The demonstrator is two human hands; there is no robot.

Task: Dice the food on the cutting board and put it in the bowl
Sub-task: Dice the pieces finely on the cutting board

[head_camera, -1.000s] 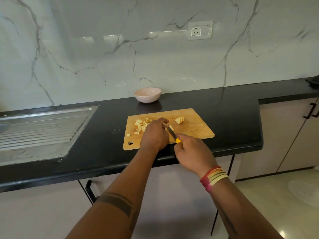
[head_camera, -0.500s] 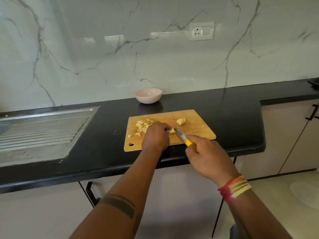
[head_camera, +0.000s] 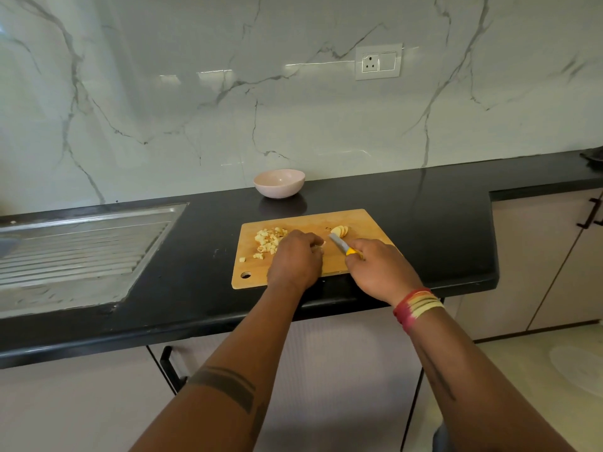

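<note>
Dicing is mid-way: a heap of dice (head_camera: 268, 240) lies on the left of the board (head_camera: 368, 226), a fan of slices (head_camera: 340, 230) waits at its far middle, and the bowl (head_camera: 279, 183) stands apart behind it on the bench (head_camera: 424, 223), apparently with nothing in it. Left hand (head_camera: 295, 259) is knuckles-up, fingers curled over a small piece that is mostly hidden; right hand (head_camera: 378, 267) grips the knife (head_camera: 339, 242), blade angled toward the slices. Next likely calls for bringing the slices under the blade, left fingertips tucked back.
</note>
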